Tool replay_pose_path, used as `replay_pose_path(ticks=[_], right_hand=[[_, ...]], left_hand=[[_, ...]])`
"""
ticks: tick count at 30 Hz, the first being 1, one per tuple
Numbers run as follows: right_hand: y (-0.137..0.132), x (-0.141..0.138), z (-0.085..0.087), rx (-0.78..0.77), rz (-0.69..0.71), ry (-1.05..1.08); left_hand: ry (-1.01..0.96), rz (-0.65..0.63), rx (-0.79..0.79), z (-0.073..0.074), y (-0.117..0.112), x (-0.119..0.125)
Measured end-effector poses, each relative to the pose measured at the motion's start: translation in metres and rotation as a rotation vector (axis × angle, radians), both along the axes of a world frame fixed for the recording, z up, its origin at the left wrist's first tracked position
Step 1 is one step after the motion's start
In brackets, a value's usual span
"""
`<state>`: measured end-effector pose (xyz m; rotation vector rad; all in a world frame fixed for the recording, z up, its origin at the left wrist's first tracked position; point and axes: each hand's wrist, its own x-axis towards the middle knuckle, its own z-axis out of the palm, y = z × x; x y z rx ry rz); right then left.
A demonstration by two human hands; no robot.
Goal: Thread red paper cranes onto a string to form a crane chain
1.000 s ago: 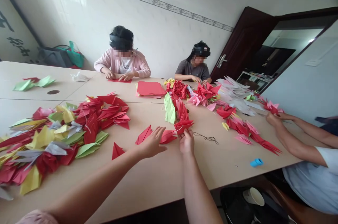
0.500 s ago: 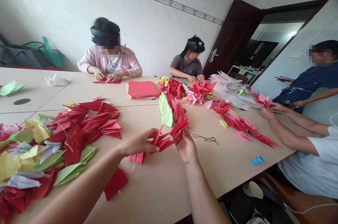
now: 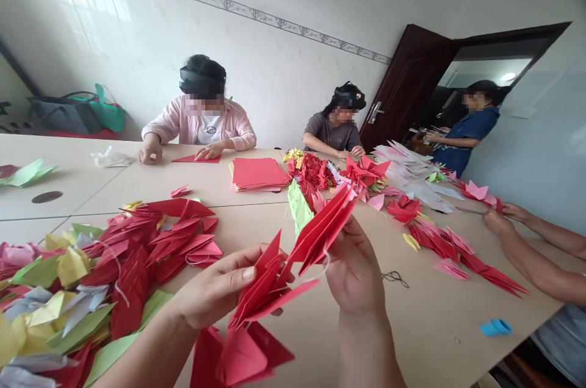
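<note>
My left hand (image 3: pixel 213 290) pinches a bunch of red folded paper cranes (image 3: pixel 263 284) that hang on a thread, close in front of the camera. More red cranes (image 3: pixel 238 354) dangle below it. My right hand (image 3: pixel 354 269) grips the upper end of the same string, where several red cranes (image 3: pixel 323 226) fan up and to the right. The string of red and green cranes (image 3: pixel 302 202) runs on across the beige table (image 3: pixel 412 321) behind my hands.
A heap of red, green, yellow and grey cranes (image 3: pixel 91 272) covers the table's left. A red paper stack (image 3: pixel 256 173) lies mid-table; a blue tape roll (image 3: pixel 494 327) and black thread (image 3: pixel 394 279) lie right. Two people sit opposite, another's arms (image 3: pixel 526 247) reach in at right.
Both hands have lifted the red crane string off the table and brought it nearer the camera. The left hand went from open to pinching the cranes.
</note>
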<state>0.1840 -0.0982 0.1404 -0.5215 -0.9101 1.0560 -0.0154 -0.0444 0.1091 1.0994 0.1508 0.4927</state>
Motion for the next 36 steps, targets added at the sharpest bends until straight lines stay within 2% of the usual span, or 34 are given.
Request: replay_pose_path(ticks=[3,6,10,15,20,25,28,31,36], right_hand=[[0.000,-0.006,0.003,0.022,-0.045,-0.011],[0.000,-0.008,0.002,0.020,-0.086,-0.089],[0.000,-0.008,-0.004,-0.034,-0.156,-0.235],[-0.005,-0.009,-0.003,-0.105,-0.157,-0.363],[-0.007,-0.012,0.002,-0.179,-0.187,-0.515],[-0.008,-0.012,0.002,-0.208,-0.198,-0.622],[-0.010,-0.012,0.002,-0.198,-0.215,-0.613],[-0.010,-0.012,-0.001,-0.172,-0.284,-0.587],[-0.007,-0.010,-0.007,-0.115,-0.352,-0.461]], left_hand=[[-0.081,0.047,-0.168,0.006,-0.001,0.002],[-0.089,0.070,-0.244,0.009,0.001,0.007],[-0.031,0.094,-0.354,0.009,0.003,0.012],[0.077,0.156,-0.419,0.012,-0.002,0.016],[0.092,0.174,-0.383,0.016,-0.009,0.019],[0.070,0.203,-0.211,0.015,-0.014,0.016],[0.078,0.207,-0.154,0.015,-0.014,0.015],[0.098,0.230,-0.171,0.015,-0.015,0.014],[0.150,0.287,-0.114,0.019,-0.013,0.010]])
